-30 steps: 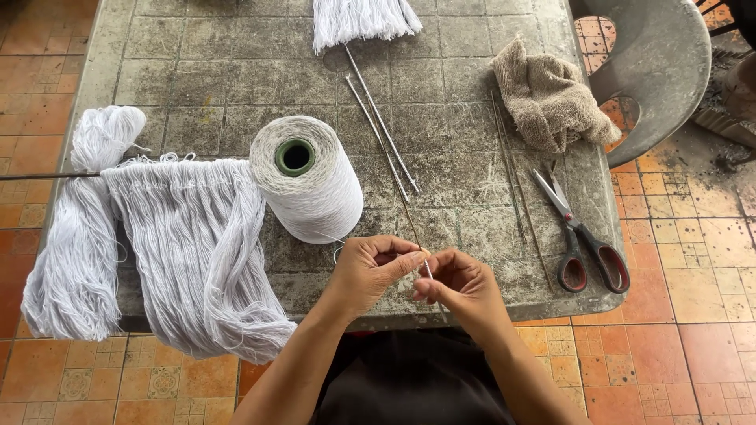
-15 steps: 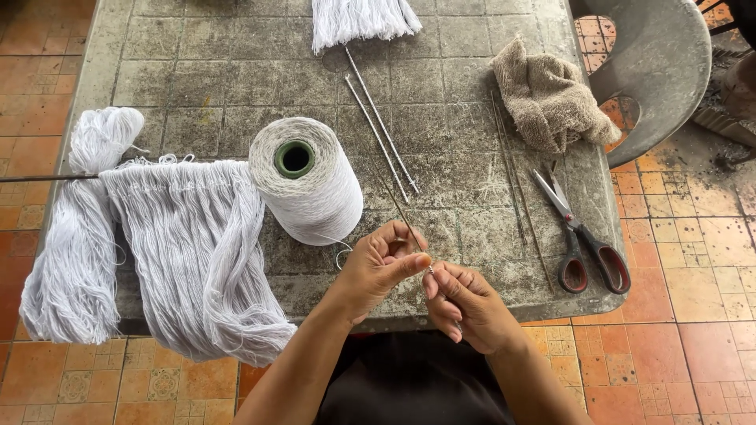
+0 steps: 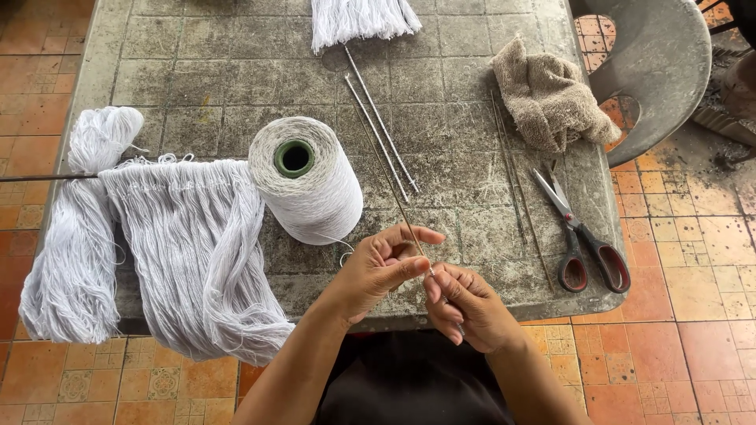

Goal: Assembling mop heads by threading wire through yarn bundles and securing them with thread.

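My left hand (image 3: 383, 267) and my right hand (image 3: 463, 303) meet at the near edge of a stone-tiled table (image 3: 441, 71). Both pinch a thin metal rod (image 3: 413, 236) that slants up and away from my fingers. A fine white thread (image 3: 335, 240) runs from the hands to a big cone of white yarn (image 3: 303, 181) lying on its side just left of them. My left thumb and forefinger close on the rod; my right fingers curl round its lower end.
White yarn skeins (image 3: 189, 252) hang over the table's left edge on a dark rod (image 3: 39, 178). Two long metal rods (image 3: 378, 134) and a white tassel bundle (image 3: 358, 20) lie ahead. Scissors (image 3: 583, 236), a beige cloth (image 3: 547, 98) and a grey plastic chair (image 3: 661, 63) sit right.
My right hand has dropped lower and toward me along the rod, while my left hand has stayed pinching near its middle. The yarn cone has not moved.
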